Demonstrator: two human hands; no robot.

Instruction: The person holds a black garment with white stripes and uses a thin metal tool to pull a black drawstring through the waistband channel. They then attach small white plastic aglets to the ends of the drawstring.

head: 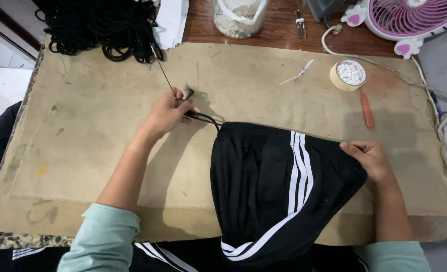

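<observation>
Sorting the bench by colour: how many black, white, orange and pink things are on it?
Black: 2, the shorts and the cord pile
White: 1, the tub of beads
Orange: 1, the handled tool
Pink: 1, the fan
Total: 5

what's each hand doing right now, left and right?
Left hand: closed, pinching the black drawstring cord at the waistband of the black shorts.
Right hand: closed, gripping the right edge of the shorts.

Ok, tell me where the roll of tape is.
In the head view the roll of tape lies at the upper right of the cardboard sheet, just above the orange-handled tool and below the pink fan.
</observation>
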